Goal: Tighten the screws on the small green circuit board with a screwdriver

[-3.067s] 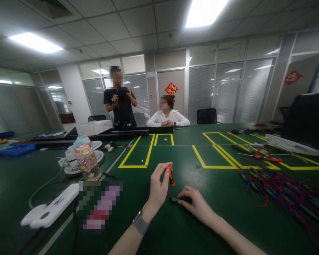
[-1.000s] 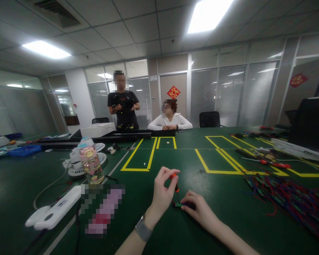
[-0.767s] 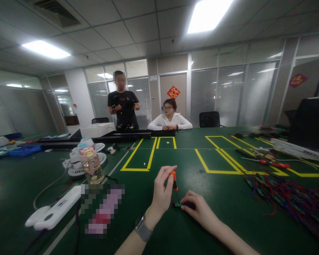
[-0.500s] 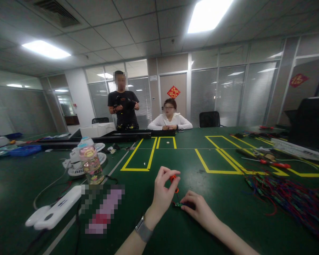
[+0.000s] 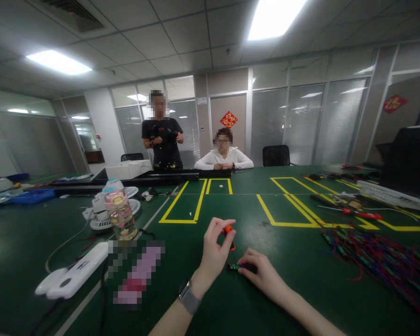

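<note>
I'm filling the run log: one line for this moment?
left hand: holds orange screwdriver | right hand: touches green circuit board | rightward: wired boards

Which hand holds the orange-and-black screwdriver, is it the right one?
No, the left hand holds the screwdriver, while the right hand holds the end of a small green circuit board.

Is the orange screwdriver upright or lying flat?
Upright, slightly tilted: the left hand has the screwdriver by its handle, on top, with the shaft pointing down at the green board.
</note>
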Tool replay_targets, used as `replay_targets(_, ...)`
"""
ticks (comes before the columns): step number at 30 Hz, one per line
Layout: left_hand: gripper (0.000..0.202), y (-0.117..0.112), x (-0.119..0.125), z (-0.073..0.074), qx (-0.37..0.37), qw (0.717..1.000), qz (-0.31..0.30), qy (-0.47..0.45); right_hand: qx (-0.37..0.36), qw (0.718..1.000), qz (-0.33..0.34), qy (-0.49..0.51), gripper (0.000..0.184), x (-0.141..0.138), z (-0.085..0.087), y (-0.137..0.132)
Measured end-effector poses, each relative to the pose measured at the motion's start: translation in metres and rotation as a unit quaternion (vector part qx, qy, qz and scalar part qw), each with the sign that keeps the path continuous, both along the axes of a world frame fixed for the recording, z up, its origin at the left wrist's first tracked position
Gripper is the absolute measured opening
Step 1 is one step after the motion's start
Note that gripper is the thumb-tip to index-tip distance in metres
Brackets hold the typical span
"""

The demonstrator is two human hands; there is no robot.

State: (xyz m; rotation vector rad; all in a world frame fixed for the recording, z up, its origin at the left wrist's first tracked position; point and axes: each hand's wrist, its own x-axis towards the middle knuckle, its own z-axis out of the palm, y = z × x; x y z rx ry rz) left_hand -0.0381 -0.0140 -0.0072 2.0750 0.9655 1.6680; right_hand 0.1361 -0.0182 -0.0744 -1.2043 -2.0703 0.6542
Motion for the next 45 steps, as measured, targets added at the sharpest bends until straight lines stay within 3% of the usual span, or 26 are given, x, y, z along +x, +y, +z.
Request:
replay_targets(7, 0.031, -0.0046, 0.0006, 0.0013, -0.024, 0.999, -0.024, -0.01, 0.001, 1.0, 0.005, -0.006, 0.017, -0.0017, 0.0009, -0.001)
replay_targets(14, 0.019, -0.0013, 0.0014, -0.0032, 0.006, 1.0, 0.02, 0.006, 0.008, 1.0, -0.003, -0.012, 0.017, -0.0032, 0.0014, -0.0029)
replay_targets(19, 0.024, -0.0022, 0.0017, -0.0019, -0.016, 1.0, 0.009, -0.017, 0.008, 1.0, -0.01, -0.018, 0.015, -0.0022, 0.0023, -0.0036)
replay_targets(25, 0.015, -0.0005, 0.002, -0.0028, 0.009, 0.999, 0.023, -0.026, -0.002, 1.0, -0.014, -0.019, 0.015, -0.0016, 0.001, -0.0016)
replay_targets(32, 0.03, -0.0022, 0.0017, -0.001, -0.033, 0.998, -0.045, -0.019, -0.011, 1.0, -0.007, -0.01, 0.014, -0.0015, 0.001, -0.0016)
replay_targets(38, 0.017, -0.0011, 0.003, -0.004, 0.002, 1.0, 0.022, -0.011, -0.014, 1.0, -0.012, -0.006, 0.013, -0.0021, 0.0006, -0.0013)
replay_targets(45, 0.025, -0.0008, 0.0006, -0.0007, -0.026, 0.999, -0.003, -0.027, -0.011, 1.0, -0.012, -0.012, 0.015, -0.0022, -0.0024, 0.001)
